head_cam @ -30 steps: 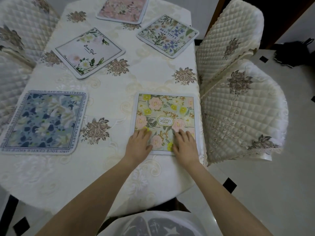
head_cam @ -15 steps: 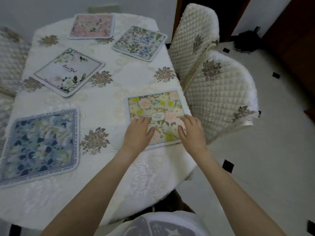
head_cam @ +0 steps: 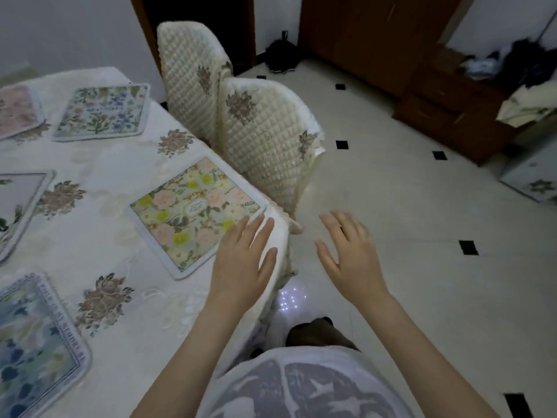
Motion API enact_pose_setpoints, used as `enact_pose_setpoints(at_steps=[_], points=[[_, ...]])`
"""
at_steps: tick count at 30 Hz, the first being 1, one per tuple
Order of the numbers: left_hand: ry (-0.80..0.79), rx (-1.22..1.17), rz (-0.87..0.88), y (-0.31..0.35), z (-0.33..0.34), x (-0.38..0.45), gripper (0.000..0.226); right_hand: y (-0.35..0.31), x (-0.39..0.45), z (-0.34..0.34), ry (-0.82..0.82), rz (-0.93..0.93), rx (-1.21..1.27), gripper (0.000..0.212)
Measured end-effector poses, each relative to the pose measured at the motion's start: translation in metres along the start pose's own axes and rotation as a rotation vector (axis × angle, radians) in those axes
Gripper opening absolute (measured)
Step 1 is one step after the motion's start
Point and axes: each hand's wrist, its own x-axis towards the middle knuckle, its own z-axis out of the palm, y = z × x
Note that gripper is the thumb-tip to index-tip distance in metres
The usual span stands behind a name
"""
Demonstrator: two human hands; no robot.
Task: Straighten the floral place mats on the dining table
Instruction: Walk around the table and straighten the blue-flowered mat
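A yellow-and-pink floral mat [head_cam: 193, 212] lies near the right edge of the table [head_cam: 114, 182], which has a cream embroidered cloth. My left hand [head_cam: 244, 260] hovers open over the mat's near right corner and the table edge, fingers spread. Off the table, above the floor, my right hand [head_cam: 349, 254] is open and holds nothing. Other mats lie on the cloth: a blue one [head_cam: 33, 348] at near left, a white one [head_cam: 15, 206] cut by the left edge, a green-blue one [head_cam: 102, 113] and a pink one [head_cam: 16, 111] at the far side.
Two quilted cream chairs [head_cam: 265, 146] stand pushed against the table's right side. Pale tiled floor [head_cam: 422, 267] with small black squares spreads to the right. A dark wooden cabinet [head_cam: 422, 70] and a black bag [head_cam: 281, 57] stand at the back.
Both hands have lifted off the yellow-and-pink mat and moved right; the right hand now hangs beyond the table edge. My view has swung right toward the floor.
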Motion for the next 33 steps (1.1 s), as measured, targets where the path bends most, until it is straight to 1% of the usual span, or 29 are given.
enact_pose_setpoints(at_steps=[3, 6, 9, 12, 17, 22, 27, 31, 33], points=[[-0.131, -0.005, 0.061, 0.023, 0.027, -0.003, 0.049, 0.033, -0.035, -0.002, -0.073, 0.111, -0.058, 0.052], [-0.247, 0.024, 0.081, 0.042, 0.058, 0.005, 0.05, 0.077, -0.059, -0.002, -0.137, 0.227, -0.04, 0.055], [-0.34, 0.016, 0.091, 0.063, 0.091, 0.026, 0.051, 0.127, -0.072, -0.008, -0.152, 0.337, 0.007, 0.052], [-0.391, 0.023, 0.114, 0.096, 0.122, 0.065, 0.053, 0.185, -0.064, -0.023, -0.135, 0.397, 0.027, 0.049], [-0.359, 0.027, 0.196, 0.163, 0.151, 0.143, 0.051, 0.262, -0.015, -0.064, -0.086, 0.425, 0.023, 0.047], [-0.289, 0.011, 0.172, 0.209, 0.165, 0.229, 0.051, 0.314, 0.061, -0.097, -0.013, 0.339, 0.031, 0.046], [-0.26, 0.015, 0.131, 0.21, 0.181, 0.297, 0.05, 0.346, 0.135, -0.093, -0.02, 0.288, 0.045, 0.045], [-0.279, 0.034, 0.086, 0.189, 0.2, 0.344, 0.048, 0.363, 0.192, -0.069, -0.1, 0.274, 0.04, 0.047], [-0.257, 0.038, 0.078, 0.174, 0.211, 0.376, 0.049, 0.371, 0.23, -0.056, -0.101, 0.259, 0.046, 0.047]])
